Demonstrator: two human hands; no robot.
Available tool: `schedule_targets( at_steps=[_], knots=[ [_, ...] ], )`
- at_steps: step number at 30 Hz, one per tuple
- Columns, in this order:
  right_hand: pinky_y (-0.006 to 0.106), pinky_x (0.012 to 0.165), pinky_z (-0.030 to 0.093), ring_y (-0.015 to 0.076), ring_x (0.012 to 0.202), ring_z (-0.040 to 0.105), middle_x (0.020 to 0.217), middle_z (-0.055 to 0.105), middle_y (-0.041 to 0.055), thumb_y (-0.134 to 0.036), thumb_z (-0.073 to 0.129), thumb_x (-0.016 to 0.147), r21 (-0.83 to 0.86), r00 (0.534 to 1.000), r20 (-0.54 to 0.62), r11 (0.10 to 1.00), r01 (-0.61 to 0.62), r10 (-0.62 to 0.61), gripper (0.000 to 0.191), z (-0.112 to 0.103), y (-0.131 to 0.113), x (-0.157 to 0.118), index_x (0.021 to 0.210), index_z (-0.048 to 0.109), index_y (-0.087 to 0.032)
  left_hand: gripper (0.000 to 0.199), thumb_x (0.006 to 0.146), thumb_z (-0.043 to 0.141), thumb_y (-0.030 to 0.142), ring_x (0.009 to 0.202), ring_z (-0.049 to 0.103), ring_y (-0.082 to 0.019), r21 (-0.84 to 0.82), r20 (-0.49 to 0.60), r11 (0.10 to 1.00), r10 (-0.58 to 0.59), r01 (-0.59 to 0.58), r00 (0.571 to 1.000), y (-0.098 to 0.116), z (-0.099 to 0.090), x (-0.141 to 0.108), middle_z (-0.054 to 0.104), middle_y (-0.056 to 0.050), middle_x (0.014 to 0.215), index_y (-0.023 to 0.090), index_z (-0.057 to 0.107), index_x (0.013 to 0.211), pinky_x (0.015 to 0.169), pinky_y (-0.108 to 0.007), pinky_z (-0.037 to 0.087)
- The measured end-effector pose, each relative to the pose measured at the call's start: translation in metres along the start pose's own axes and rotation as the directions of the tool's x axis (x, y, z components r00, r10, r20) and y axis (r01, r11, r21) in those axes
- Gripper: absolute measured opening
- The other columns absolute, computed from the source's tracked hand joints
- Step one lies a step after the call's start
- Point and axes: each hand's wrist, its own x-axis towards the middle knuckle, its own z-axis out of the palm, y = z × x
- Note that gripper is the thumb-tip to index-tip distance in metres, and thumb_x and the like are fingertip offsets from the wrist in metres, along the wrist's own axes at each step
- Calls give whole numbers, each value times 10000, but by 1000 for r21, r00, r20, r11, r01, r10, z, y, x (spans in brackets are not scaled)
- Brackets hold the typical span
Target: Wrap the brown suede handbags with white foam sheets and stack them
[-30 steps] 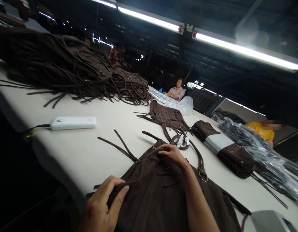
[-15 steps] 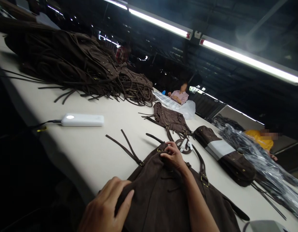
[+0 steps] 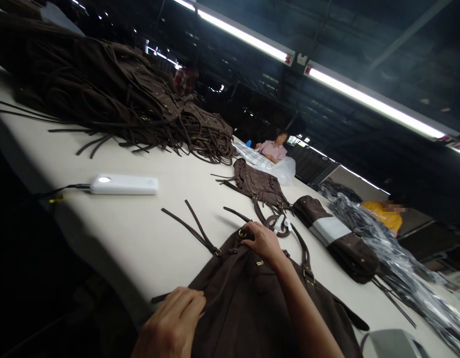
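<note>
A dark brown handbag (image 3: 245,308) with brass-coloured rings and long straps lies on the pale table in front of me. My left hand (image 3: 174,318) is closed on the bag's near left edge, its fingers curled over the fabric. Farther up, at the bag's top edge beside a brass ring, my right hand (image 3: 263,242) pinches the fabric between thumb and fingers. A looped handle with white tags (image 3: 282,226) lies just beyond the right hand. Thin tie cords (image 3: 196,231) stretch from the bag's left side across the table.
A heap of brown bags (image 3: 121,94) covers the far left. A white device (image 3: 124,184) with a cable lies at left. Beyond are another brown bag (image 3: 258,181), a banded bag stack (image 3: 334,233) and clear plastic (image 3: 386,268). Co-workers sit across the table. A grey object (image 3: 396,343) stands lower right.
The left hand's thumb and fingers have come together on the bag's edge. My right hand has shifted slightly left along the top edge, uncovering more of the bag's front. The view has shifted slightly.
</note>
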Motion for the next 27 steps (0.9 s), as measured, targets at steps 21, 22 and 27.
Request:
schedule_targets(
  at_steps=[21, 22, 27],
  knots=[
    [282, 791, 450, 194, 879, 643, 864, 714, 23, -294, 566, 870, 385, 976, -64, 908, -168, 208, 192, 38, 18, 19, 970, 722, -244, 144, 968, 467, 251, 733, 653, -113, -50, -8, 998, -42, 41, 999, 0, -5, 10, 655, 25, 789, 235, 579, 878, 698, -203, 492],
    [278, 756, 451, 190, 819, 640, 784, 695, 18, -299, 567, 861, 395, 958, -82, 891, -223, 276, 184, 44, 16, 23, 955, 709, -229, 182, 967, 482, 280, 665, 631, -112, -34, -17, 998, -53, 53, 998, 0, -5, 12, 628, 31, 727, 229, 565, 813, 647, -214, 472],
    [250, 597, 443, 156, 559, 576, 543, 581, -28, -247, 453, 865, 538, 928, -53, 793, -285, 369, 239, 55, 16, 34, 1004, 629, -164, 315, 945, 536, 351, 456, 480, -96, 46, -109, 984, -167, 172, 980, -3, 2, 20, 481, 63, 540, 215, 493, 664, 514, -254, 367]
  ],
)
